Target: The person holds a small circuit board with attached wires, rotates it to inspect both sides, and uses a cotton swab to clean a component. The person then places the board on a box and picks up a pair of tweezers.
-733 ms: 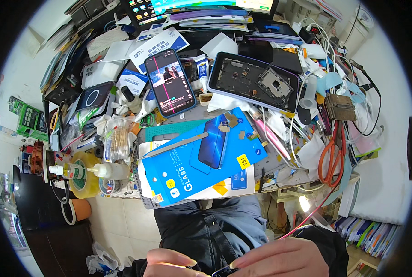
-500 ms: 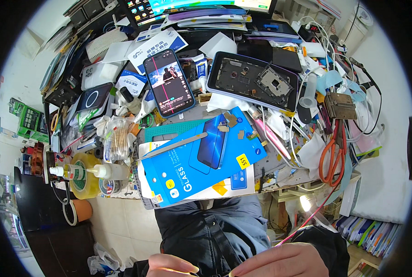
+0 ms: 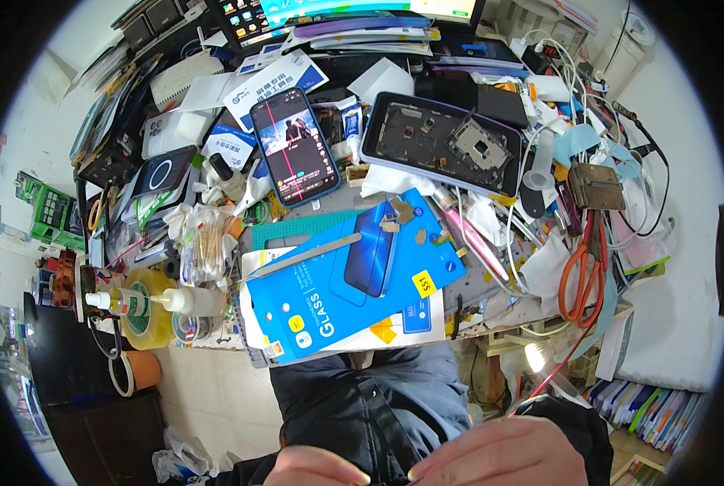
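Observation:
Both hands are low in the view, over my lap and off the desk's near edge. My left hand (image 3: 316,467) is closed, thumb and fingertips together. Opposite it, my right hand (image 3: 504,454) is also closed in a pinch. A thin dark bit shows between the fingertips, but what they hold is mostly cut off by the lower edge. Nearest on the desk lies a blue screen-protector package (image 3: 309,287). A flat metal pry tool (image 3: 313,254) rests across it, and small grey-brown pieces (image 3: 403,211) lie near its top end.
Behind the package a lit phone (image 3: 297,150) lies face up beside an opened tablet (image 3: 402,158) with exposed parts. Orange-handled scissors (image 3: 582,283) hang at the right. Cotton swabs (image 3: 208,251), dropper bottles (image 3: 192,301) and yellow tape (image 3: 147,312) crowd the left. A red cable (image 3: 568,356) runs beside my right arm.
My left hand has shifted a little to the right, and my right hand slightly to the right and down. Things on the desk lie as before.

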The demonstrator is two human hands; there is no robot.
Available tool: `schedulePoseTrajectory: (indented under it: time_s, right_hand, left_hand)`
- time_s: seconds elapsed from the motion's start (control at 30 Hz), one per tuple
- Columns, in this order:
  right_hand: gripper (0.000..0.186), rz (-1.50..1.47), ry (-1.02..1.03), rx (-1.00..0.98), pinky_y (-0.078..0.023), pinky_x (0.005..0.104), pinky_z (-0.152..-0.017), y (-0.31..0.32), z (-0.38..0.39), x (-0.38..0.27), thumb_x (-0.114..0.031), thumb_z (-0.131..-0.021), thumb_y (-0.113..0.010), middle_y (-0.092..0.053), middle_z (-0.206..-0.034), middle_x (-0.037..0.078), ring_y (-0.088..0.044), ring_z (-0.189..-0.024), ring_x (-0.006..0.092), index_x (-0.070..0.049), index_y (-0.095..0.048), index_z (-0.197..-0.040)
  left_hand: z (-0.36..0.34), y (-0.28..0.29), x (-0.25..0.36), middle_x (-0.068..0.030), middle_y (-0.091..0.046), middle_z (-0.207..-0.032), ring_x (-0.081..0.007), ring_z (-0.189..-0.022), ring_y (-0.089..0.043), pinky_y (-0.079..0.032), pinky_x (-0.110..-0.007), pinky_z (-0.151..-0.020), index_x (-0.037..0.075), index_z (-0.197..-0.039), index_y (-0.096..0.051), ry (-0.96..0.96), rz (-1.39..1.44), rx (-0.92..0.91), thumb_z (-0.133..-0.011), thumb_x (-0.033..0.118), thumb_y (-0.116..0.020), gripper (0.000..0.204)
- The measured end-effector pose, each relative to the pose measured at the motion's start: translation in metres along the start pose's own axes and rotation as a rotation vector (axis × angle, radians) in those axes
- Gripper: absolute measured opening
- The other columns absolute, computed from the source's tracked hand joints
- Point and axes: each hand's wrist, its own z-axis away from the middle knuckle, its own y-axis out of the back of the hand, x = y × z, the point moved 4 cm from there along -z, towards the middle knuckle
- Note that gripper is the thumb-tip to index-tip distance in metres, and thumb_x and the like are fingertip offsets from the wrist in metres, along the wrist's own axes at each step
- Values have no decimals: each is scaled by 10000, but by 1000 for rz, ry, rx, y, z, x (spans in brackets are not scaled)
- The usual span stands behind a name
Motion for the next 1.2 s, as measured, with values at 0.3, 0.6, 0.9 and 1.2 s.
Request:
schedulePoseTrajectory:
  time_s: [0.3, 0.6, 0.9, 1.2]
  right_hand:
    - [199, -26, 9, -10, -569, 326, -685, 1, 5, -2, -59, -923, -581, -723, -876, 127, -698, -741, 231, 50, -744, -958]
    - [200, -32, -15, 48, -571, 328, -688, -7, -5, 2, -60, -923, -579, -723, -865, 125, -699, -741, 230, 52, -744, -944]
    - [180, -5, -293, -377, -554, 378, -702, 8, -3, 13, -93, -872, -652, -719, -906, 154, -692, -770, 290, 36, -733, -967]
    - [257, -142, -797, -304, -496, 340, -784, 15, 6, 40, -56, -858, -692, -712, -1030, 175, -674, -851, 263, 78, -677, -1077]
  left_hand:
    - [-4, 0, 9, -117, -585, -782, -248, -650, -623, -507, -422, -727, 19, -1023, -581, 112, 91, -30, -974, 114, -575, 107]
    - [-2, 5, 15, -139, -632, -775, -254, -688, -620, -508, -420, -760, 73, -1016, -553, 168, 110, -81, -985, 127, -565, 63]
    - [-9, 4, -14, -167, -633, -947, -232, -782, -599, -519, -390, -699, -79, -1289, -581, 192, -221, -116, -672, 145, -910, 735]
    - [0, 7, -41, -112, -612, -989, -187, -871, -568, -432, -301, -795, -73, -1303, -585, 334, -365, -50, -666, 99, -911, 736]
